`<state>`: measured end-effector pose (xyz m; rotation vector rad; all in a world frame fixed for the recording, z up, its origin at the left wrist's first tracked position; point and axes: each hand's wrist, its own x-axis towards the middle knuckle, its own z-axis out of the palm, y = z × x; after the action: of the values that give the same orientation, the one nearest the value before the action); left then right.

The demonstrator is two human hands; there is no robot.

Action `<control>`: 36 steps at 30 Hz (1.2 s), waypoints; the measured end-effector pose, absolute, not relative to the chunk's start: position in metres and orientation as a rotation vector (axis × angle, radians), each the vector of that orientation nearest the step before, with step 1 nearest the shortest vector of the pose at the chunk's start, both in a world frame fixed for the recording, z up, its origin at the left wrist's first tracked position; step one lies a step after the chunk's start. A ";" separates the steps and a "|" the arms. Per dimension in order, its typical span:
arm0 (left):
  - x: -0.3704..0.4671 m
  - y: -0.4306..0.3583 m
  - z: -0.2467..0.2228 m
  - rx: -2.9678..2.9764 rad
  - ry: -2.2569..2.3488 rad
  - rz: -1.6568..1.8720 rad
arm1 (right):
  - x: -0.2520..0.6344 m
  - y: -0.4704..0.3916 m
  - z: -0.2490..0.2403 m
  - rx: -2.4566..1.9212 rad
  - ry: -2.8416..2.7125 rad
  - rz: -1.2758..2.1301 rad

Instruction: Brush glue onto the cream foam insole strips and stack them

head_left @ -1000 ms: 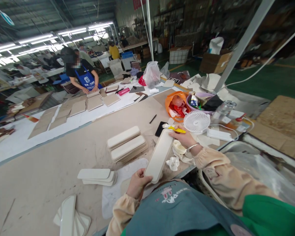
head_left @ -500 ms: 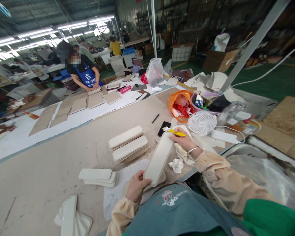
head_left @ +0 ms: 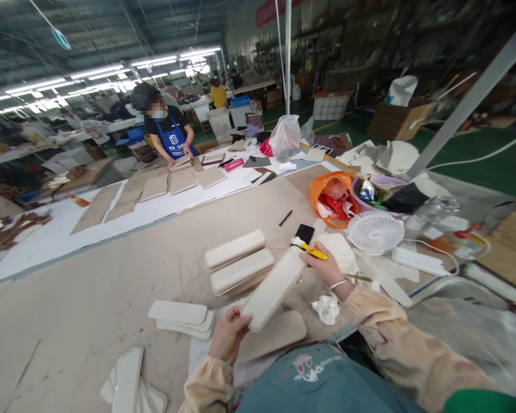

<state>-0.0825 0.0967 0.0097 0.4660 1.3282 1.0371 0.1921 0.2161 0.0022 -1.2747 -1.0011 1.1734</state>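
Observation:
A long cream-white panel [head_left: 269, 293] with rounded corners is held tilted above the table between my two hands. At its lower left end, my left hand [head_left: 229, 332] pinches the edge between thumb and fingers. My right hand [head_left: 324, 265] grips the upper right end and also holds a brush [head_left: 313, 251] with a yellow handle, its whitish bristles pointing left. Beneath the panel lies another rounded board [head_left: 279, 332], on a white sheet. Two neat stacks of similar panels, a far stack [head_left: 236, 248] and a near stack [head_left: 243, 272], stand just beyond.
Fanned panels lie at left [head_left: 178, 312] and front left [head_left: 126, 381]. A phone [head_left: 304, 234], crumpled paper [head_left: 325, 310], a white fan [head_left: 376, 232] and an orange bag [head_left: 333, 198] are at right. Across the table, a co-worker in a blue apron [head_left: 172, 140] handles grey boards.
Both hands have carried the panel left, showing more of the board beneath it. The panel now leans further over toward the left. My view has also shifted.

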 end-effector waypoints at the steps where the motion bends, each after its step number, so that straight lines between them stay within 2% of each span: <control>1: -0.092 0.102 0.009 0.484 1.374 1.067 | 0.187 0.217 -0.001 -1.297 -1.005 1.171; 12: -0.172 0.194 -0.017 0.741 1.844 1.165 | 0.116 0.250 -0.030 -1.467 -1.285 0.906; 18: -0.187 0.209 -0.032 0.929 2.064 1.068 | 0.101 0.261 -0.054 -1.616 -1.381 0.805; 23: -0.191 0.209 -0.043 1.054 2.145 1.015 | 0.107 0.258 -0.056 -1.707 -1.463 0.764; 27: -0.193 0.178 -0.055 1.162 2.230 1.035 | 0.130 0.235 -0.058 -1.625 -1.604 0.619; 30: -0.197 0.123 -0.075 1.441 2.238 1.060 | 0.156 0.200 -0.069 -1.460 -1.788 0.626; 36: -0.212 -0.002 -0.137 1.598 2.156 0.757 | 0.205 0.116 -0.116 -1.406 -1.931 0.725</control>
<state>-0.2116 -0.0016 -0.1374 1.5977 2.1557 0.7569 0.2050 0.1160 -0.1164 -1.4058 -1.9306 0.7250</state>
